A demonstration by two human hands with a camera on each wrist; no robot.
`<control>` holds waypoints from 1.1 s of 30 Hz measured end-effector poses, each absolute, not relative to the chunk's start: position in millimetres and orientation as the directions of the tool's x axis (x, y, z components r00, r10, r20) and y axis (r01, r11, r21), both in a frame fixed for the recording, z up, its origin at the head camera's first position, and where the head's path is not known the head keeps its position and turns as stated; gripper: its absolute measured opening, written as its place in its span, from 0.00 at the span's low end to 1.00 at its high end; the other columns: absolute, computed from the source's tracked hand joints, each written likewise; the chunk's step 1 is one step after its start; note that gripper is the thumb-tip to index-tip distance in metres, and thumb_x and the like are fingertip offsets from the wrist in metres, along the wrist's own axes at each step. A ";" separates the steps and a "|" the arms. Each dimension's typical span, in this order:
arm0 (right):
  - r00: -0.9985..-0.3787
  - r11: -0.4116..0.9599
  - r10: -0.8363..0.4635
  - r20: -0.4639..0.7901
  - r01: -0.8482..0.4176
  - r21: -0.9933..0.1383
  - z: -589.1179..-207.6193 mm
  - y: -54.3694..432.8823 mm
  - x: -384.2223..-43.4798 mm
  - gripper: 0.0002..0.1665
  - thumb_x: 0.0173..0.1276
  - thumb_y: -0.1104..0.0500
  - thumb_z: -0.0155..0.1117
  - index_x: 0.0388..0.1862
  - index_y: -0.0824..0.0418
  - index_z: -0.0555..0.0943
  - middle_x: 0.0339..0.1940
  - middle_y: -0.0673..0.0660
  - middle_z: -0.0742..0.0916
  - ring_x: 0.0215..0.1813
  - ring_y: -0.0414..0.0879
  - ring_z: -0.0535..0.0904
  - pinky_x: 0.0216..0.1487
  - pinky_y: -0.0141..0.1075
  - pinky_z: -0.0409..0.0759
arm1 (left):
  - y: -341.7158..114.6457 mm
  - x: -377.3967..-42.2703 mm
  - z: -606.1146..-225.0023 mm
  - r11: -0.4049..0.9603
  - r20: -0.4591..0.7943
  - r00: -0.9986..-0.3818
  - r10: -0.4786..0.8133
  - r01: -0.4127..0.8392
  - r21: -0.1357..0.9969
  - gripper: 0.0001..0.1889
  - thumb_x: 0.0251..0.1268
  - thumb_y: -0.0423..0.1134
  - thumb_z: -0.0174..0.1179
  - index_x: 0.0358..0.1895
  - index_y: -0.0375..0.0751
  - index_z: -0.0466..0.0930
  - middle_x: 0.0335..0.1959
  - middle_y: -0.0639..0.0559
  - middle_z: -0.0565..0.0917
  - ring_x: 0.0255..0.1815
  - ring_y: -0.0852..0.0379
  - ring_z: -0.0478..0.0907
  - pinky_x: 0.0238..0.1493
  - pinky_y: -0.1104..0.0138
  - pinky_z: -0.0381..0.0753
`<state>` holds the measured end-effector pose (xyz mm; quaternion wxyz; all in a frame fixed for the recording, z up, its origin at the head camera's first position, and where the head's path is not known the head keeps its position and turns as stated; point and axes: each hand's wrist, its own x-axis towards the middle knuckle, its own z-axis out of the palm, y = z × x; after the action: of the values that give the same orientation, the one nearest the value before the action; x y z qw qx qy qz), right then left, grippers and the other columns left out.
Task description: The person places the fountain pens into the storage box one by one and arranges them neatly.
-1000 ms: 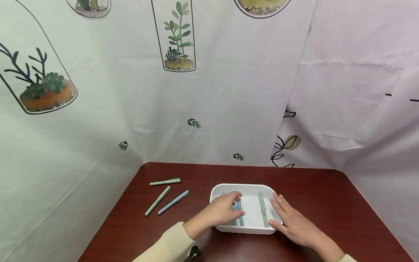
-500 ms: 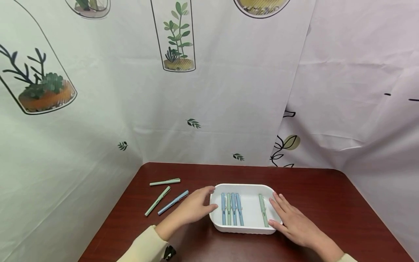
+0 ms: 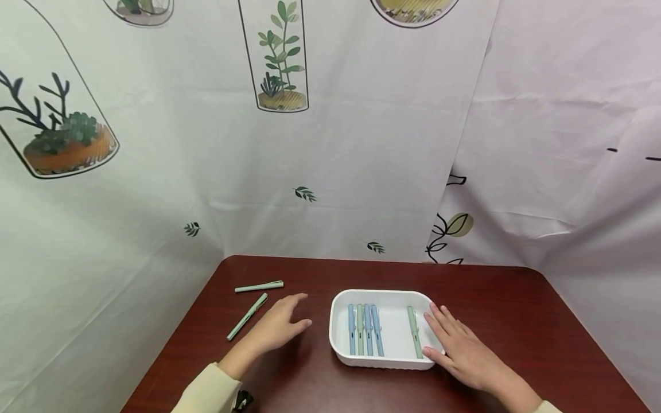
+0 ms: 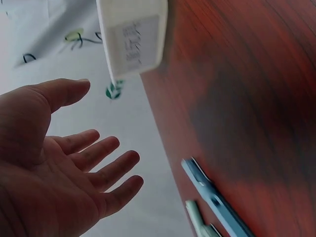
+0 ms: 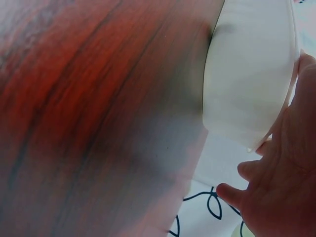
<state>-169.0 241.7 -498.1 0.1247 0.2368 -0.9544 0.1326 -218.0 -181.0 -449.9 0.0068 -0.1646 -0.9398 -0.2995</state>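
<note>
My left hand [image 3: 273, 327] hovers over the table left of the white tray [image 3: 395, 324], fingers spread and holding nothing. A blue pen [image 4: 215, 200] lies beyond its fingertips in the left wrist view; in the head view that hand covers it. Two light green pens, one slanted [image 3: 248, 316] and one nearly level [image 3: 259, 286], lie farther left. My right hand [image 3: 462, 350] rests with straight fingers on the tray's right rim. Inside the tray, three blue pens and a green pen [image 3: 360, 330] stand side by side at the left; another green pen [image 3: 415, 332] lies at the right.
The dark red wooden table [image 3: 310, 381] has rounded far corners. Behind it and at both sides hangs a white cloth [image 3: 335, 149] printed with plants. A dark strap [image 3: 242, 400] shows under the left sleeve [image 3: 209, 390].
My left hand has left the pens inside the tray and moved left across the rim, down over the blue pen on the table. The right hand has stayed on the tray's edge.
</note>
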 end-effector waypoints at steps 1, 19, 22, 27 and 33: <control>-0.858 0.854 -0.418 0.300 -0.483 -0.194 -498.0 241.7 -169.1 0.42 0.74 0.36 0.58 0.77 0.59 0.68 0.80 0.60 0.66 0.80 0.30 0.30 0.68 0.61 0.68 | -184.0 -219.4 -451.8 0.769 0.113 -0.948 0.296 0.307 0.561 0.30 0.66 0.41 0.68 0.69 0.34 0.72 0.66 0.40 0.77 0.68 0.39 0.72 0.65 0.44 0.72; -0.862 0.852 -0.409 0.300 -0.478 -0.213 -497.2 242.2 -168.9 0.42 0.74 0.37 0.58 0.77 0.59 0.68 0.81 0.60 0.65 0.81 0.31 0.32 0.68 0.62 0.67 | -221.4 -236.2 -474.6 0.782 0.065 -0.978 0.198 0.197 0.591 0.31 0.67 0.37 0.67 0.70 0.30 0.70 0.67 0.34 0.75 0.68 0.37 0.72 0.64 0.43 0.72; -0.861 0.851 -0.410 0.302 -0.480 -0.215 -497.5 242.1 -168.8 0.42 0.74 0.37 0.59 0.77 0.59 0.68 0.81 0.60 0.65 0.81 0.31 0.31 0.68 0.61 0.68 | -225.6 -237.1 -477.9 0.785 0.054 -0.980 0.189 0.184 0.591 0.31 0.66 0.36 0.67 0.70 0.30 0.70 0.67 0.33 0.75 0.68 0.36 0.72 0.63 0.43 0.73; -0.862 0.848 -0.410 0.299 -0.481 -0.223 -498.4 241.8 -168.9 0.42 0.74 0.37 0.58 0.77 0.59 0.68 0.81 0.61 0.65 0.80 0.29 0.30 0.67 0.62 0.68 | -231.7 -239.6 -484.3 0.820 0.041 -0.985 0.166 0.161 0.550 0.31 0.64 0.36 0.68 0.69 0.29 0.70 0.65 0.33 0.77 0.66 0.36 0.74 0.62 0.43 0.73; -0.864 0.848 -0.408 0.295 -0.478 -0.229 -500.3 241.4 -169.7 0.42 0.74 0.37 0.58 0.77 0.59 0.68 0.81 0.61 0.65 0.79 0.27 0.28 0.67 0.62 0.69 | -237.3 -244.5 -493.6 0.852 0.043 -0.988 0.149 0.150 0.501 0.30 0.63 0.36 0.69 0.67 0.30 0.73 0.62 0.37 0.80 0.63 0.40 0.77 0.60 0.45 0.75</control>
<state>-169.7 241.4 -500.3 0.1182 0.2323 -0.9539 0.1489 -244.5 -237.3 -493.6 0.0015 -0.0778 -0.9623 -0.2605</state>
